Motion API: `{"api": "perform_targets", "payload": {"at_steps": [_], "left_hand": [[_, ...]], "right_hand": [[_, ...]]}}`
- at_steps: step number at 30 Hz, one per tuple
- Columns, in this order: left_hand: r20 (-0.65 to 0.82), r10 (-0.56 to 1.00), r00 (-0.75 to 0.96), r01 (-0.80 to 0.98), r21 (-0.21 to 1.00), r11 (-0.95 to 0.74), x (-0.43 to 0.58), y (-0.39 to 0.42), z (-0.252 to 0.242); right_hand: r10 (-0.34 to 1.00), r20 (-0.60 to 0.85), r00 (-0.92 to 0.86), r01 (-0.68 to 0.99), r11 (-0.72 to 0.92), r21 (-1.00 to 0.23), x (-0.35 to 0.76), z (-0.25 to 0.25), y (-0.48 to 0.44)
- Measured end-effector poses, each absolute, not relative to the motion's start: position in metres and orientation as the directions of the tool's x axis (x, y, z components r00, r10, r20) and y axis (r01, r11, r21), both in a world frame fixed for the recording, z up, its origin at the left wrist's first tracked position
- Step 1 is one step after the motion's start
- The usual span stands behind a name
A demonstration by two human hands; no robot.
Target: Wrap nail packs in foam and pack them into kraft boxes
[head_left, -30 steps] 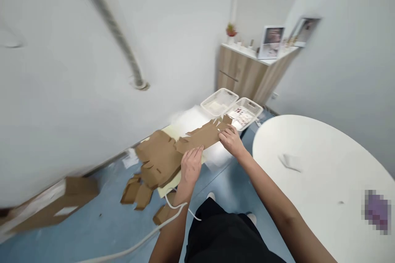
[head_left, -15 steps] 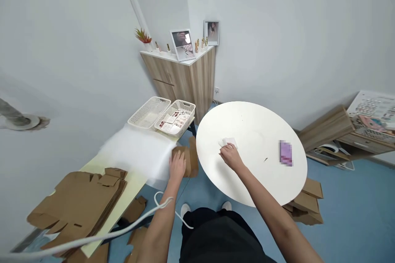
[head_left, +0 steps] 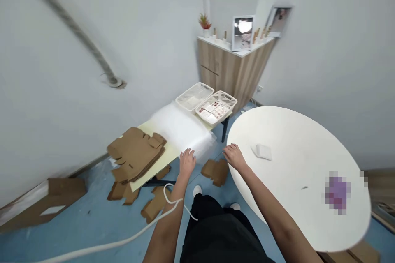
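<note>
My left hand (head_left: 187, 162) is above the front edge of the side table, close to a stack of white translucent sheets (head_left: 185, 131). Its fingers are spread, and nothing is in them. Over the left rim of the round white table (head_left: 286, 131) is my right hand (head_left: 234, 158), fingers loosely bent and apart, with nothing visible in it. A small white packet (head_left: 263, 152) lies on the round table to the right of that hand. Between and below both hands shows an unfolded brown cardboard box (head_left: 216, 171), apparently on the floor.
Flat cardboard blanks (head_left: 138, 152) are stacked on the side table, behind which stand two white baskets (head_left: 216, 107). A white cable (head_left: 123, 240) crosses near my left arm. More cardboard (head_left: 156, 205) lies on the blue floor. A blurred purple item (head_left: 338, 193) rests on the round table.
The view has swung left. My left hand has come off the brown cardboard, which now appears lower down. My right hand has left the white packet and moved left toward the table rim.
</note>
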State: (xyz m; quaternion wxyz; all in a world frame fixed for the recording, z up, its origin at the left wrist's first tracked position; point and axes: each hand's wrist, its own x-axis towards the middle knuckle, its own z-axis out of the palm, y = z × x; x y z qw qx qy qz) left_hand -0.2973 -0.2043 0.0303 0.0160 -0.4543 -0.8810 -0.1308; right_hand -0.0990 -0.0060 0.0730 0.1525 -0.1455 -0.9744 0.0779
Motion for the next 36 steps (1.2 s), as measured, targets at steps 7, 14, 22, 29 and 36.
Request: {"api": "perform_targets", "payload": {"at_steps": [7, 14, 22, 29, 36], "left_hand": [[0.139, 0.46, -0.877, 0.479, 0.181, 0.859, -0.373, -0.313, 0.044], [-0.015, 0.34, -0.94, 0.335, 0.143, 0.931, -0.432, -0.396, 0.022], [-0.206, 0.373, -0.905, 0.277, 0.38, 0.883, -0.477, -0.429, 0.009], [-0.097, 0.566, -0.819, 0.45, 0.505, 0.736, -0.483, -0.431, 0.009], [-0.037, 0.626, -0.779, 0.568, 0.379, 0.73, -0.478, -0.426, 0.038]], "right_hand": [[0.036, 0.234, -0.971, -0.018, 0.974, -0.227, -0.232, 0.069, -0.075], [-0.142, 0.161, -0.977, -0.18, 0.95, -0.253, -0.334, 0.063, -0.146], [-0.259, 0.018, -0.966, -0.255, 0.932, -0.259, -0.392, 0.061, -0.188], [-0.37, -0.014, -0.929, -0.351, 0.893, -0.282, -0.425, 0.049, -0.211], [-0.351, -0.066, -0.934, -0.324, 0.911, -0.257, -0.45, 0.048, -0.22]]}}
